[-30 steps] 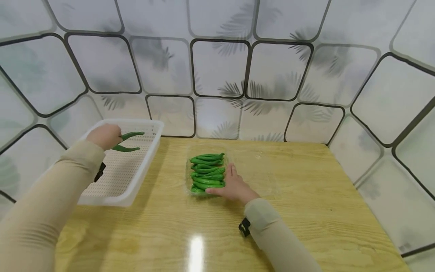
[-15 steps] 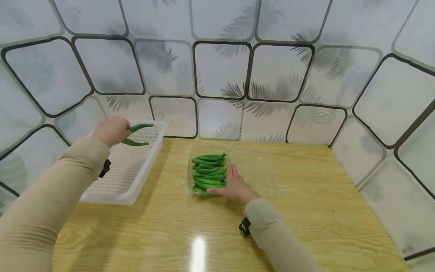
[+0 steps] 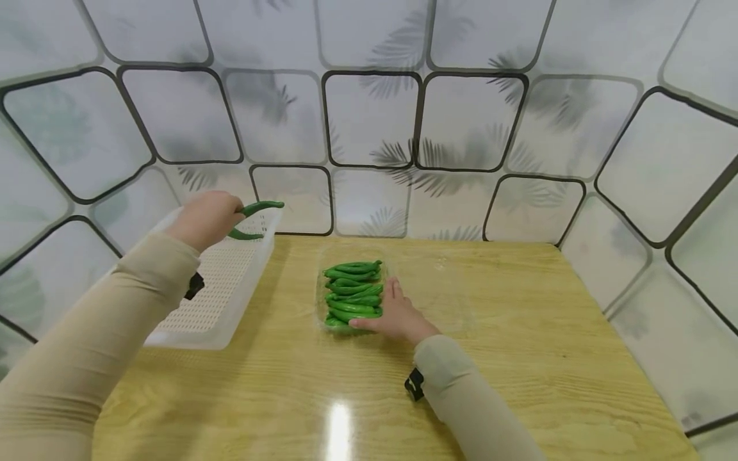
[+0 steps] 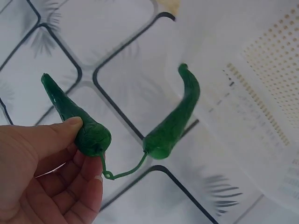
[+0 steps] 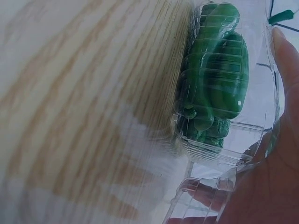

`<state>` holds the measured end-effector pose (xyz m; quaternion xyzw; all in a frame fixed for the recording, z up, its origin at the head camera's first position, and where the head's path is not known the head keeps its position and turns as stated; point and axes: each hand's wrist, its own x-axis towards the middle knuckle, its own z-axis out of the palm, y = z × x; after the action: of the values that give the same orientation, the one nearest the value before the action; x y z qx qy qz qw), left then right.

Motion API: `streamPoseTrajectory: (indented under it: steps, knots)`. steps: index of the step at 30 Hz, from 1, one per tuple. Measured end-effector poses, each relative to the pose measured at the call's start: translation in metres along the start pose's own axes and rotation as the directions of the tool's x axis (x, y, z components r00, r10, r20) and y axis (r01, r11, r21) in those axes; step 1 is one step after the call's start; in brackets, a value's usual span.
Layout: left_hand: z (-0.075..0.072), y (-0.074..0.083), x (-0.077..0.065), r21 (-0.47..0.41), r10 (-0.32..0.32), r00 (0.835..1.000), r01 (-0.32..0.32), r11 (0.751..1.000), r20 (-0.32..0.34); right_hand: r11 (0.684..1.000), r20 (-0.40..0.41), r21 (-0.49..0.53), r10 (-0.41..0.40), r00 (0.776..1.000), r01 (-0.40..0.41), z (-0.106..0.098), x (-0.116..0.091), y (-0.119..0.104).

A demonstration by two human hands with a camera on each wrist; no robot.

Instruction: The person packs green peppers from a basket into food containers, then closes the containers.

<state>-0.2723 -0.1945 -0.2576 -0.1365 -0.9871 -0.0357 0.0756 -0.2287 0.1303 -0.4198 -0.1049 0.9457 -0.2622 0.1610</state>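
My left hand (image 3: 207, 219) pinches a green chili pepper (image 4: 91, 135) between thumb and fingers. A thin green cord joins it to a second pepper (image 4: 173, 119), which sticks out free of the hand. In the head view both peppers stand over the right rim of the white perforated basket (image 3: 245, 314). My right hand (image 3: 398, 318) rests against the right side of a clear plastic box (image 5: 254, 135), thumb toward its front edge, fingers extended. Several green peppers (image 3: 353, 291) lie stacked in rows in that box.
The box's clear lid (image 3: 435, 288) lies folded out to the right on the wooden table (image 3: 548, 358). Patterned wall panels (image 3: 371, 118) stand behind the table and on both sides. The basket stands near the left wall.
The left hand, with its two joined peppers, has moved right and up from over the basket's middle to its right rim. The right hand and the box stay put.
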Motion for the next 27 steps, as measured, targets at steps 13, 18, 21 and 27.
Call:
streamPoseTrajectory:
  steps: [13, 18, 21, 27]
  knots:
    - [0.006, 0.052, 0.003, 0.05, 0.162, 0.985, -0.159, 0.986, -0.066, 1.0, 0.002, 0.011, 0.011, 1.0, -0.011, 0.001, 0.0, -0.001]
    - [0.011, 0.078, -0.001, 0.02, 0.211, 0.975, -0.21, 0.977, -0.063, 1.0, 0.006, 0.0, 0.006, 1.0, -0.006, 0.001, 0.001, -0.001]
    - [0.017, 0.091, -0.003, 0.006, 0.246, 0.967, -0.246, 0.969, -0.071, 1.0, 0.005, 0.003, 0.003, 1.0, -0.003, 0.001, 0.001, -0.001]
    - [0.033, 0.11, -0.002, -0.037, 0.27, 0.961, -0.272, 0.961, -0.067, 1.0, 0.008, 0.01, 0.013, 1.0, -0.013, 0.001, 0.002, 0.001]
